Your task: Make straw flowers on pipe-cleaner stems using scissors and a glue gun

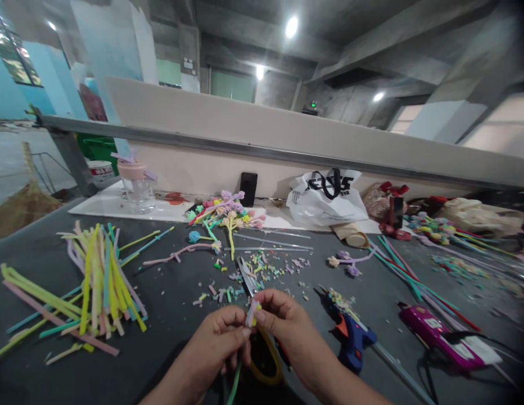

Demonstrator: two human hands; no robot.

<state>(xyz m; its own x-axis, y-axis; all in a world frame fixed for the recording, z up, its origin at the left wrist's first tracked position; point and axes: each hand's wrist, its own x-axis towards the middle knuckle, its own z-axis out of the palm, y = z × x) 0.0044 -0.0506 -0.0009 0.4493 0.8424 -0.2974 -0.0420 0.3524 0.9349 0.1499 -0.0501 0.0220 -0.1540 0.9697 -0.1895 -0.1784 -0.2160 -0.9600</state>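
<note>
While I am watching through the head camera, both hands are meeting low at the middle of the dark counter (169,304). My left hand (222,337) is closing its fingertips on a small pastel pipe-cleaner piece (252,313), and my right hand (282,323) is pinching the same piece from the other side, so the piece is sitting upright between the two sets of fingertips, touching both. A green stem (234,385) is hanging down below the left hand. Scissors (250,284) with yellow handles are lying just beyond and beneath the hands, blades pointing away. Cut scraps (262,270) are lying scattered past them. A blue glue gun (350,334) is resting just right of the right hand, and a pink glue gun (434,332) farther right. A heap of coloured pipe cleaners (97,281) is lying well to the left, and a finished flower bunch (225,214) near the far edge.
</note>
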